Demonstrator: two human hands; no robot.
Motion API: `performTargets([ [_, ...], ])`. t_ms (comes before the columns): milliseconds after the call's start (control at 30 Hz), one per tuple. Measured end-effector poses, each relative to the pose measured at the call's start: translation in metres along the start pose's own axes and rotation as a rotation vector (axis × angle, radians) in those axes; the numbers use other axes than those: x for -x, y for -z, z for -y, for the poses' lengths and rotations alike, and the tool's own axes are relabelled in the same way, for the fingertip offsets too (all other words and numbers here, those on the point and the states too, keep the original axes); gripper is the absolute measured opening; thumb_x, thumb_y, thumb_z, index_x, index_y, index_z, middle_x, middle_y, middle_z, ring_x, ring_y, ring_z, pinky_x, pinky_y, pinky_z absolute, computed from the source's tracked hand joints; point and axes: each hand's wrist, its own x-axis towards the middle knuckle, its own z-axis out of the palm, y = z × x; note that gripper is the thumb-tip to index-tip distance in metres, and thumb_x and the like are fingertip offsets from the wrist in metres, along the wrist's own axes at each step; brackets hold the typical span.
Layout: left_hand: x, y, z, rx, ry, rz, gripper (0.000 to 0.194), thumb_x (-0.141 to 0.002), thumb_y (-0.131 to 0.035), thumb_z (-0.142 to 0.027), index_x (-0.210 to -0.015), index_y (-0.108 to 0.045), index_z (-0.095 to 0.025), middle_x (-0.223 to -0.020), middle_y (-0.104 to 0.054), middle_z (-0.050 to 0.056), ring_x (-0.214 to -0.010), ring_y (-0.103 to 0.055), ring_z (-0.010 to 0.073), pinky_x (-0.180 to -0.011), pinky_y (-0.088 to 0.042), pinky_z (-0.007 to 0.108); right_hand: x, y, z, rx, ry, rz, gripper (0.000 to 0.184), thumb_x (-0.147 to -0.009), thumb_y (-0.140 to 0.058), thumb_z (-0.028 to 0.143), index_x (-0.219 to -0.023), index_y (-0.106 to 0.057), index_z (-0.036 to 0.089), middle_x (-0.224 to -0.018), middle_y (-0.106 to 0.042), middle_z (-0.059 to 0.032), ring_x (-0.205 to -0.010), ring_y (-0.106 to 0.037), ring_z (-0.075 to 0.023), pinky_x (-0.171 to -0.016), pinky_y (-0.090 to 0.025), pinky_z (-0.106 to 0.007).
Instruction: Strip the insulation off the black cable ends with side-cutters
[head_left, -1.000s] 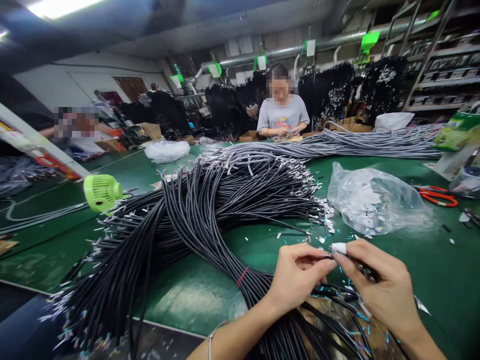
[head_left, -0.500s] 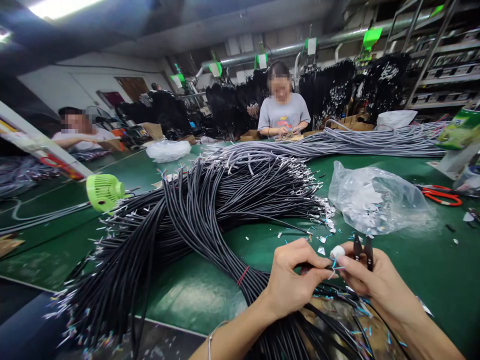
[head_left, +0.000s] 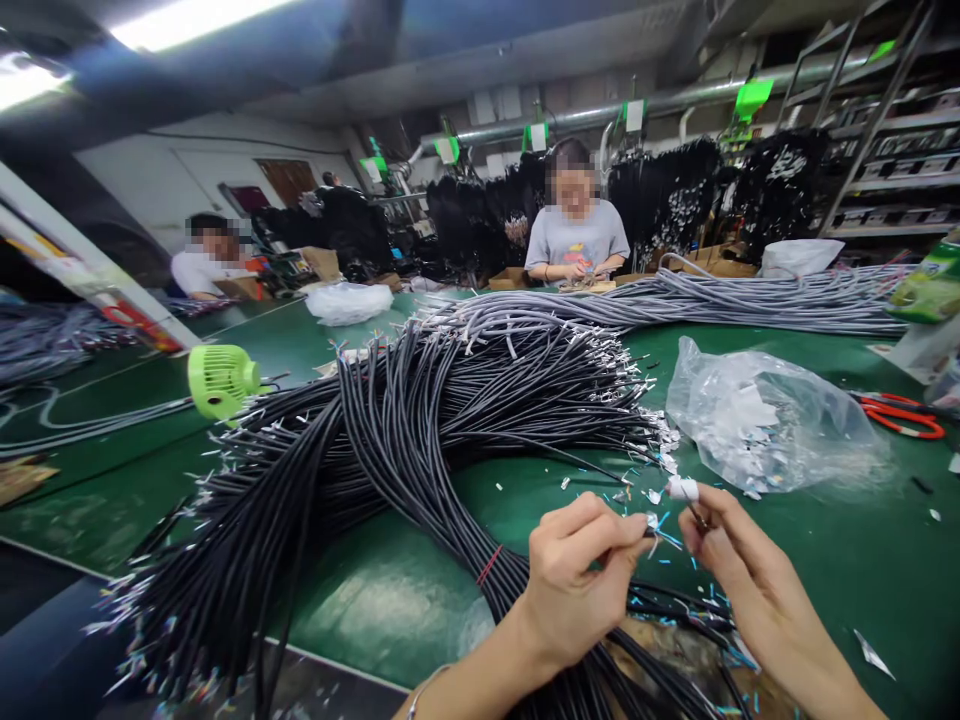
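My left hand (head_left: 581, 575) is closed, with thumb and index finger pinching the end of a black cable (head_left: 649, 530). Thin blue and white wires (head_left: 666, 534) fan out of that end toward my right hand. My right hand (head_left: 739, 560) has a white wrap (head_left: 683, 489) on its index fingertip. Its fingers close around a small dark hand tool (head_left: 700, 520), mostly hidden; only a narrow metal part shows, just right of the wires. Under my hands runs a bundle of black cables (head_left: 499, 570) tied with a red band (head_left: 489, 565).
Many black cables (head_left: 420, 420) are heaped on the green table (head_left: 825, 560), with grey cables (head_left: 750, 300) behind. A green fan (head_left: 221, 382), a clear bag of scraps (head_left: 772, 415) and red-handled scissors (head_left: 900, 412) lie around. A co-worker (head_left: 577, 235) sits opposite, another (head_left: 214, 260) far left.
My right hand has drawn slightly away from the left and turned, so the tool's two dark arms no longer stick up behind the fingers. The blue wires now spread freely. The view has shifted slightly.
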Motion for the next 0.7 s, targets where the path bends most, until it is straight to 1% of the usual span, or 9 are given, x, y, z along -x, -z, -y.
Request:
performTargets([
  [67, 0.000, 0.001, 0.000, -0.001, -0.007, -0.013, 0.011, -0.075, -0.063, -0.002, -0.070, -0.065, -0.012, -0.059, -0.061, 0.003, -0.051, -0.052, 0.0090, -0.050, -0.042, 0.020, 0.000, 0.001, -0.001, 0.080, 0.049, -0.004, 0.029, -0.087, -0.050, 0.034, -0.110, -0.062, 0.022, -0.094, -0.067, -0.0056, -0.087, -0.064, -0.0168, -0.074, -0.053, -0.023],
  [100, 0.000, 0.001, 0.000, -0.003, -0.013, -0.016, 0.011, -0.074, -0.063, -0.002, -0.070, -0.065, -0.012, -0.059, -0.061, 0.003, -0.051, -0.051, 0.0090, -0.050, -0.042, 0.020, 0.000, 0.001, -0.001, 0.116, 0.075, 0.016, 0.027, -0.086, -0.052, 0.032, -0.107, -0.064, 0.022, -0.095, -0.068, -0.0054, -0.089, -0.065, -0.0176, -0.075, -0.053, -0.023],
  [200, 0.000, 0.001, -0.001, -0.005, -0.032, -0.009, 0.012, -0.075, -0.061, -0.002, -0.072, -0.065, -0.013, -0.058, -0.061, 0.002, -0.051, -0.049, 0.0090, -0.049, -0.041, 0.020, -0.001, 0.003, 0.002, 0.153, 0.153, 0.075, 0.024, -0.085, -0.053, 0.030, -0.101, -0.070, 0.024, -0.084, -0.070, -0.0040, -0.082, -0.067, -0.0180, -0.066, -0.055, -0.022],
  [267, 0.000, 0.001, -0.001, -0.004, -0.035, 0.004, 0.013, -0.076, -0.060, -0.002, -0.073, -0.065, -0.014, -0.058, -0.061, 0.001, -0.051, -0.049, 0.0090, -0.049, -0.041, 0.020, -0.002, 0.003, 0.006, 0.153, 0.151, 0.067, 0.024, -0.086, -0.052, 0.029, -0.099, -0.071, 0.024, -0.080, -0.071, -0.0036, -0.079, -0.067, -0.0177, -0.064, -0.055, -0.022],
  [367, 0.001, 0.001, 0.000, -0.013, -0.029, 0.011, 0.013, -0.077, -0.059, -0.003, -0.074, -0.065, -0.014, -0.058, -0.062, 0.001, -0.050, -0.050, 0.0090, -0.048, -0.041, 0.021, -0.003, 0.003, 0.011, 0.145, 0.123, 0.061, 0.024, -0.086, -0.053, 0.030, -0.096, -0.073, 0.023, -0.081, -0.071, -0.0041, -0.081, -0.067, -0.0186, -0.067, -0.056, -0.024],
  [467, 0.002, 0.001, 0.000, -0.006, -0.027, 0.009, 0.013, -0.077, -0.060, -0.003, -0.074, -0.065, -0.015, -0.059, -0.063, 0.001, -0.051, -0.051, 0.0093, -0.049, -0.042, 0.021, -0.004, 0.003, 0.014, 0.128, 0.124, 0.084, 0.024, -0.086, -0.053, 0.031, -0.095, -0.073, 0.022, -0.082, -0.072, -0.0044, -0.082, -0.067, -0.0195, -0.067, -0.056, -0.025],
  [700, 0.001, 0.000, 0.000, -0.014, -0.047, 0.004, 0.015, -0.077, -0.059, -0.002, -0.074, -0.066, -0.015, -0.060, -0.064, 0.002, -0.051, -0.053, 0.0091, -0.049, -0.044, 0.021, -0.002, 0.003, 0.010, 0.125, 0.118, 0.034, 0.023, -0.084, -0.055, 0.032, -0.094, -0.073, 0.022, -0.085, -0.072, -0.0050, -0.083, -0.067, -0.0190, -0.068, -0.056, -0.024],
])
